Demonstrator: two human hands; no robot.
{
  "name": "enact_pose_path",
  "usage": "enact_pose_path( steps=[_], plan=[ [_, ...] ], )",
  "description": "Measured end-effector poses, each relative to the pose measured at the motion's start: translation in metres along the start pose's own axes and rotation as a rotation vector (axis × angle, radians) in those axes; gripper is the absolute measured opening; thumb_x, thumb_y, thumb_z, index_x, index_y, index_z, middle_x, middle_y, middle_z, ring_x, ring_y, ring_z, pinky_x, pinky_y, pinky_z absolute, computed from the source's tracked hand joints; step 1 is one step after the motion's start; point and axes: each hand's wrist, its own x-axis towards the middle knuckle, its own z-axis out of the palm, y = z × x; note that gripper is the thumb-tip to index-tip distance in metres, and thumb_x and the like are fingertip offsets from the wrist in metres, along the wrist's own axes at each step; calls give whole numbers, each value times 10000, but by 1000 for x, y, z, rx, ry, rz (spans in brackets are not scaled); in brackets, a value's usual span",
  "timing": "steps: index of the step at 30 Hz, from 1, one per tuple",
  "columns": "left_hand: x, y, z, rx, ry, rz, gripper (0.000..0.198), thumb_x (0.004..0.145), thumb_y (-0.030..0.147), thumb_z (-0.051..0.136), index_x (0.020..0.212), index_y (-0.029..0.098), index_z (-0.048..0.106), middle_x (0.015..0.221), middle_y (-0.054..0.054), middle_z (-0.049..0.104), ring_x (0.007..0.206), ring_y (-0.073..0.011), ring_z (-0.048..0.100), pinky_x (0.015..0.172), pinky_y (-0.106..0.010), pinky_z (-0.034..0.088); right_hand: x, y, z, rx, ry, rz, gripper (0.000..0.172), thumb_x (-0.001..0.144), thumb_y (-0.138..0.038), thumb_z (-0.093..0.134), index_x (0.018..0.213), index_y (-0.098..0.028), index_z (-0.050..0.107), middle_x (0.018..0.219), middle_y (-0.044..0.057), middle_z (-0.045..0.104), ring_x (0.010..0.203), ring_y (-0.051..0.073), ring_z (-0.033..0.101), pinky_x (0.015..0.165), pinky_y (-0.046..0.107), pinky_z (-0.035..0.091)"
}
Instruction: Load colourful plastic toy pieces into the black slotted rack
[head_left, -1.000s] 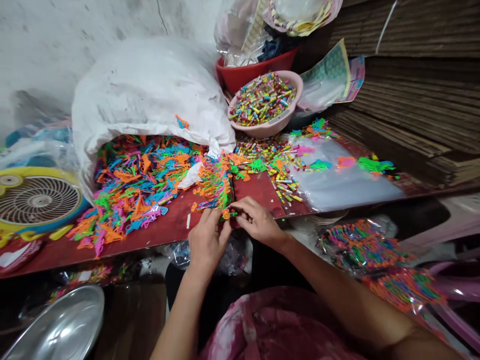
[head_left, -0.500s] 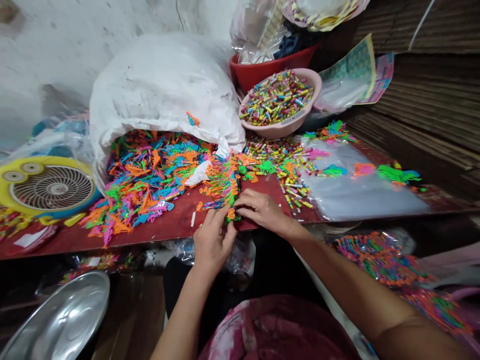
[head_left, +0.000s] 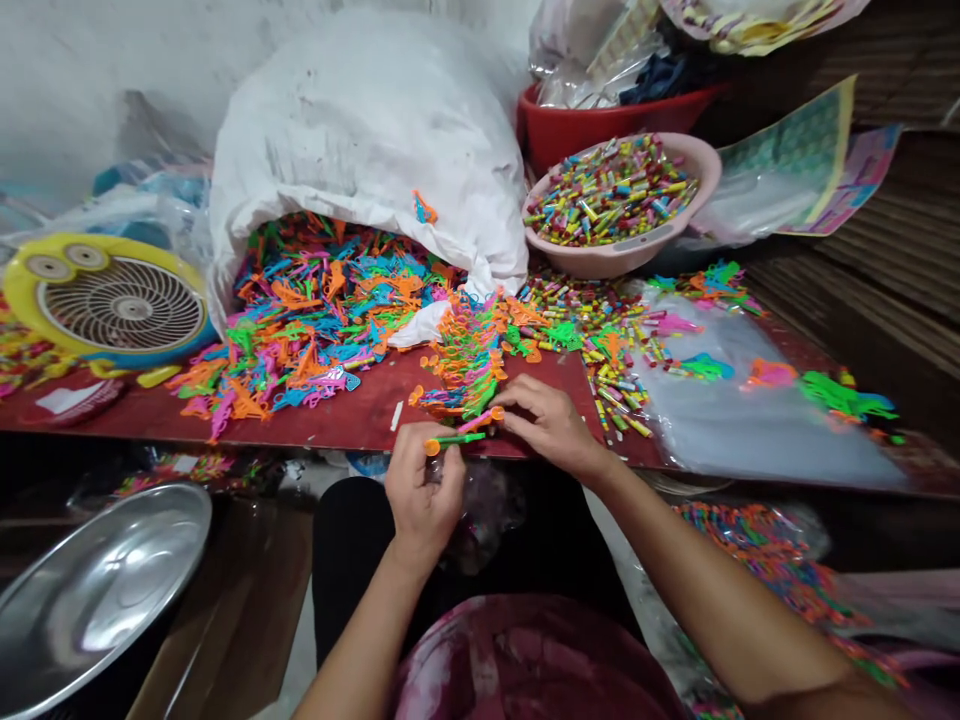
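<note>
Left hand [head_left: 424,490] pinches a light, stiff green plastic stick [head_left: 457,438] by its slim shaft, right hand [head_left: 551,425] close beside it on a thin pink plastic stick [head_left: 478,420], both just over the front edge of the red tabletop [head_left: 337,425].

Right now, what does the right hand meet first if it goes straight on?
The right hand likely meets the pink plastic stick with an orange tip at its fingertips; depth is unclear here.

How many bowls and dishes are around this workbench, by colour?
Pink plastic basin: 1
Red plastic basin: 1
Steel dish: 1
Total: 3
</note>
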Motion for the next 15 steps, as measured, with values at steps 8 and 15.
enact_pose_path(
  steps=[8, 15],
  plan=[
    [10, 4, 7, 149, -160, -8, 255, 837, 301, 655, 1065, 189, 630, 905, -40, 650, 826, -158, 618, 761, -277, 502, -1, 4, 9, 73, 62, 50, 94, 877, -200, 605, 917, -190, 688, 825, 20, 621, 752, 135, 587, 680, 251, 440],
    [16, 0, 17, 180, -116, -15, 129, 864, 294, 669, 928, 198, 726, 780, -11, 621, 704, -114, 581, 664, -230, 473, -19, 13, 22, 290, 190, 340, 172, 831, -255, 627, 981, -174, 653, 755, -11, 611, 627, 94, 554, 558, 199, 430]
  ],
)
